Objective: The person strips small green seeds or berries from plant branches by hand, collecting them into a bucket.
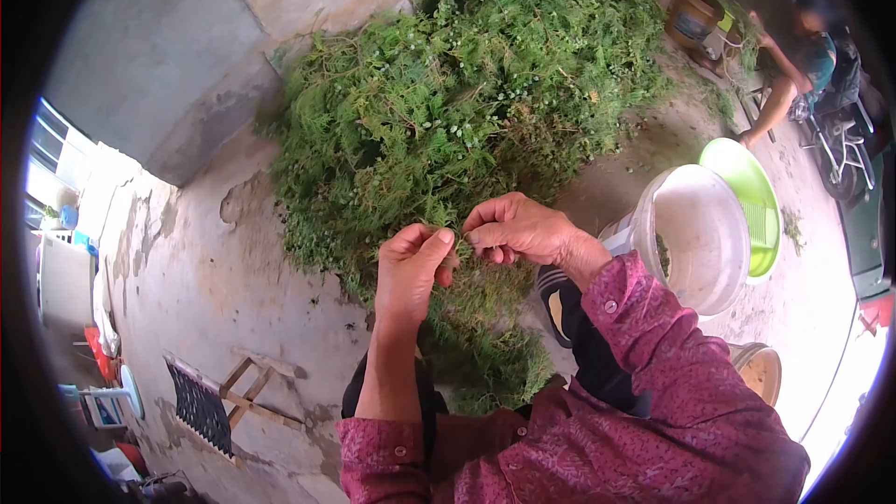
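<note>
Both my hands meet in front of a large heap of feathery green conifer branches [467, 84] dotted with small pale berry-like cones. My left hand [408, 271] is closed, thumb against fingers, on a small green sprig [460, 241]. The thumb and forefinger of my right hand [527, 229] pinch at the other side of that sprig; whether a cone sits between those fingertips is too small to tell. More cut greenery [495, 345] lies below my hands, between my knees.
A whitish plastic bucket [700, 238], tilted toward me, stands at my right with a bright green basin [737, 168] behind it. Another bucket [761, 373] is partly hidden by my sleeve. A person [803, 75] sits at the far right beside a brown bucket [693, 19]. A wooden-framed object [233, 401] lies left.
</note>
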`<state>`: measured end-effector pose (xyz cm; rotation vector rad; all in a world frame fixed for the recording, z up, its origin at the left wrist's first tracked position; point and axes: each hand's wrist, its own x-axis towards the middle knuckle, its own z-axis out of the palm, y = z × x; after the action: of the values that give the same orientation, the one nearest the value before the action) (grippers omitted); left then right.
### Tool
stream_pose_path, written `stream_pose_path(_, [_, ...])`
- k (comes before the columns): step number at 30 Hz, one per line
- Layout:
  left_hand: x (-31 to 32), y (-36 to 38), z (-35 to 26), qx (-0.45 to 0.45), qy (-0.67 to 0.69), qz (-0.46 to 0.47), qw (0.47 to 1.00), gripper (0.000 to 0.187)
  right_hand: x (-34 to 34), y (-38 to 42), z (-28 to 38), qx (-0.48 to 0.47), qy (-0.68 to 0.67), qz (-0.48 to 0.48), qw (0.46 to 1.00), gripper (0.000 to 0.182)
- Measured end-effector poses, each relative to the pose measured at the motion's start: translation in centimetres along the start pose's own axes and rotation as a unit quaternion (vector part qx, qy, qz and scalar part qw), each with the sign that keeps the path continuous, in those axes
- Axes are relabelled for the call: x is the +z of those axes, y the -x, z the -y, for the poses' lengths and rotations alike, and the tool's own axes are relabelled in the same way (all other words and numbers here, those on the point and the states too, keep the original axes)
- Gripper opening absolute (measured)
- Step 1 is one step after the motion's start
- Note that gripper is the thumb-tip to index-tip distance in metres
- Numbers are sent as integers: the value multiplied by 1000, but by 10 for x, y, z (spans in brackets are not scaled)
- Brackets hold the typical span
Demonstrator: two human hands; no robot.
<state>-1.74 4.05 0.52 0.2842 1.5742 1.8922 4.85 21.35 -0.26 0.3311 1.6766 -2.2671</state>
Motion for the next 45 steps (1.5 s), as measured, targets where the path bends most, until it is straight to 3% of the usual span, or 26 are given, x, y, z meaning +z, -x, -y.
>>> stream_pose_path(2, [-3, 2, 0, -35, -58, 27, 997, 13, 1, -1, 3, 13, 13, -26, 999, 18])
stream_pose_path(6, [0, 5, 13, -104, -32, 39, 993, 15, 5, -4, 0, -8, 64, -38, 997, 19])
stream_pose_path(12, [-3, 6, 17, -109, -19, 44, 993, 12, 11, -4, -3, -63, 227, -62, 970, 18])
stream_pose_path(14, [-1, 7, 16, -108, -37, 39, 993, 11, 11, -6, -9, -173, 318, -88, 928, 18])
stream_pose_path(17, [2, 9, 15, -109, -85, 28, 990, 10, 18, 2, -2, -126, 398, -100, 903, 20])
stream_pose_path(21, [5, 11, 15, -119, -137, 22, 983, 10, 15, 0, -14, -156, 422, -104, 887, 17])
stream_pose_path(22, [5, 14, 13, -120, -137, 24, 983, 10, 14, -1, -17, -165, 468, -139, 857, 15])
stream_pose_path(23, [6, 18, 10, -122, -145, 96, 977, 8, 13, -1, -19, -173, 512, -173, 823, 14])
stream_pose_path(24, [6, 21, 8, -123, -152, 170, 966, 8, 8, -3, -21, -173, 511, -175, 823, 14])
stream_pose_path(25, [6, 21, 14, -124, -155, 174, 965, 8, 1, -6, -19, -196, 494, -192, 825, 13])
stream_pose_path(26, [6, 18, 25, -44, -292, 253, 921, 11, -6, -8, -17, -218, 478, -206, 826, 13])
stream_pose_path(28, [10, 21, 46, 97, -544, 341, 760, 30, -15, 6, 2, -211, 434, -238, 843, 14])
stream_pose_path(29, [10, 26, 50, 96, -541, 340, 763, 30, -23, 13, 8, -202, 442, -292, 824, 14])
stream_pose_path(31, [12, 36, 51, 26, -645, 390, 657, 35, -46, 33, 21, -246, 418, -412, 771, 13])
stream_pose_path(32, [13, 36, 47, 26, -641, 389, 660, 35, -62, 46, 24, -226, 377, -467, 767, 13])
stream_pose_path(33, [12, 33, 40, 32, -640, 352, 682, 36, -87, 57, 22, -237, 393, -533, 711, 13])
stream_pose_path(35, [5, 26, 30, 37, -635, 315, 704, 38, -152, 84, 6, -234, 360, -597, 678, 15])
stream_pose_path(37, [-6, 18, 23, 63, -433, 202, 876, 36, -181, 114, -12, -143, 457, -662, 577, 19])
stream_pose_path(38, [-9, 16, 21, 61, -429, 199, 879, 36, -200, 126, -30, -26, 457, -672, 581, 21])
stream_pose_path(39, [-11, 14, 20, 49, -340, 173, 923, 34, -212, 132, -48, 90, 452, -675, 576, 25])
stream_pose_path(40, [-11, 12, 18, 37, -246, 146, 957, 32, -210, 133, -60, 90, 455, -674, 575, 25])
stream_pose_path(43, [-5, 13, -3, -6, -118, 100, 988, 29, -196, 132, -62, 133, 464, -677, 555, 34])
stream_pose_path(45, [-2, 14, -12, 0, -105, 70, 992, 27, -185, 117, -45, 108, 486, -652, 572, 39])
